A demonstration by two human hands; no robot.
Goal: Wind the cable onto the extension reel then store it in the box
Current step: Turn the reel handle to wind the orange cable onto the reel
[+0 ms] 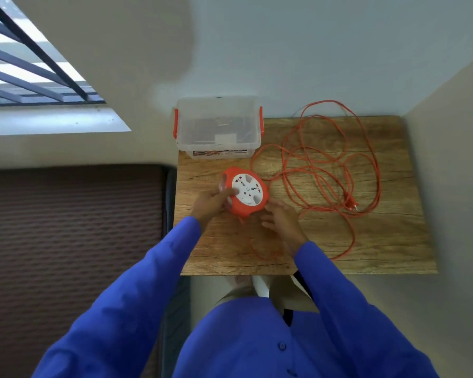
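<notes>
Left hand (212,200) grips the reel (245,194) (tilted) — right hand (280,218) loose beside it, cable (322,159) unwound.

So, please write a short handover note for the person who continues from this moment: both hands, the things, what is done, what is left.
Left hand: grips the reel at its left side.
Right hand: open, fingers touching the reel's lower right edge.
Cable: loose loops on the wooden table, right of the reel; plug lies near the right edge.
Box: clear, lid off, at the table's back left.
Done: almost nothing wound.
Left: wind all cable, put reel in box.
</notes>
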